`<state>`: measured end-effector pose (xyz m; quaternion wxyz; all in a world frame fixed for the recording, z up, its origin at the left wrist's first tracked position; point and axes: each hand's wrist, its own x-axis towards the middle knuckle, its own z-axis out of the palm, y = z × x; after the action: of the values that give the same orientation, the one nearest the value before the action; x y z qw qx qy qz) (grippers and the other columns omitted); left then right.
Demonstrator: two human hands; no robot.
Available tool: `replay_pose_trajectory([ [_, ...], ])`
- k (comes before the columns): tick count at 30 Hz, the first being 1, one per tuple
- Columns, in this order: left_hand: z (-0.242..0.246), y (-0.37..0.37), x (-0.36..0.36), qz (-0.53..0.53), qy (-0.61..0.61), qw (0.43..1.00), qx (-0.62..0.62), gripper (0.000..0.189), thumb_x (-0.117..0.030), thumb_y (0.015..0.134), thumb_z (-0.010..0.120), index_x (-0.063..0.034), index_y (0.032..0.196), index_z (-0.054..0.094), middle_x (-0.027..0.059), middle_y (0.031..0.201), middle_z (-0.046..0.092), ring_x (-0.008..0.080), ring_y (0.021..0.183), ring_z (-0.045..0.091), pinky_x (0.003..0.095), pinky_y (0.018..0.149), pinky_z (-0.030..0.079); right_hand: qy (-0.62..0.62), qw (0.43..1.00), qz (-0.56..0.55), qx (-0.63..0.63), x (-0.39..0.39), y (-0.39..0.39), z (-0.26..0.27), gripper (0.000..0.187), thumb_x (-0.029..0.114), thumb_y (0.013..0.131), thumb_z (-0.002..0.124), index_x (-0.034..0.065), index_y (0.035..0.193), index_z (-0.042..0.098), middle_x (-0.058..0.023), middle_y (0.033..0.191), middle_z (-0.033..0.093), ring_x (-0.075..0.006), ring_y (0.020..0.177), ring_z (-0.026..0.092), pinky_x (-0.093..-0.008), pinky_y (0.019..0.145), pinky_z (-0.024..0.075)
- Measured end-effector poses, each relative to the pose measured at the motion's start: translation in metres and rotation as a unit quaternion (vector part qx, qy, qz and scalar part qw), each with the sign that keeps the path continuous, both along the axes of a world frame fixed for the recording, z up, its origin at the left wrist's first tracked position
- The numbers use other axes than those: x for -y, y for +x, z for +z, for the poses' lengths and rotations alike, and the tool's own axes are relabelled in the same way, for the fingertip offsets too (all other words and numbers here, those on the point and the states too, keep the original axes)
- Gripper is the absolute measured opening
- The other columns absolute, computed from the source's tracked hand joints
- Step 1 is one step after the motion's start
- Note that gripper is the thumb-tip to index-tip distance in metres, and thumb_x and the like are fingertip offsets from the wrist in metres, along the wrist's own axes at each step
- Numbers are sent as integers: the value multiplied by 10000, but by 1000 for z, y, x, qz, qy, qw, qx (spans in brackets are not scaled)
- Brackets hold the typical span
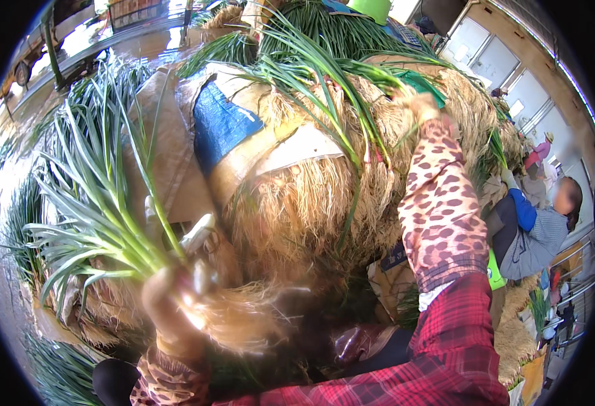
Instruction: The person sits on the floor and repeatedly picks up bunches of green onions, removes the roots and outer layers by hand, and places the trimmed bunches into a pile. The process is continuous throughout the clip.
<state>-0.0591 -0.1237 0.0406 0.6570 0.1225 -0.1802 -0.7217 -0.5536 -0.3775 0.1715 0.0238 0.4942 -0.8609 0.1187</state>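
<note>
My left hand (168, 304) grips a bunch of green onions (130, 243) near the root end. The leaves fan out to the upper left, and their pale roots (247, 314) trail right, blurred. Whitish coverings (198, 233) are on some of its fingers. Far out to the right, my right hand (424, 105) reaches the top of a heap of green onions with dry, straw-coloured roots (307, 203). It is blurred beside some onion stems (386, 78) and a green sheet (424, 85); whether its fingers close on a stem is unclear. Loose onions (350, 132) lie across the heap.
Blue sheeting (226, 124) and a tan sheet (163, 147) cover parts of the heap. More onions (64, 370) lie at lower left. A light-green container (371, 9) stands at the back. Another person (525, 223) sits at right, a gloved hand near onions.
</note>
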Motion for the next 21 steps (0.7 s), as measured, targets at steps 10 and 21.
replay_pose_trajectory([
  [10,-23,14,-5,-39,13,998,39,441,-203,796,602,22,1170,537,175,1017,644,338,948,611,551,901,453,-107,866,243,-425,-131,163,-70,330,273,856,614,18,1058,557,-41,599,458,-153,464,468,-311,376,383],
  [21,38,1,-63,-19,-95,987,125,208,-202,855,540,-49,721,497,-6,476,409,109,400,362,257,452,326,-321,899,297,-23,-210,125,31,383,283,863,667,51,1164,618,-89,1008,687,-164,829,669,-294,690,523],
])
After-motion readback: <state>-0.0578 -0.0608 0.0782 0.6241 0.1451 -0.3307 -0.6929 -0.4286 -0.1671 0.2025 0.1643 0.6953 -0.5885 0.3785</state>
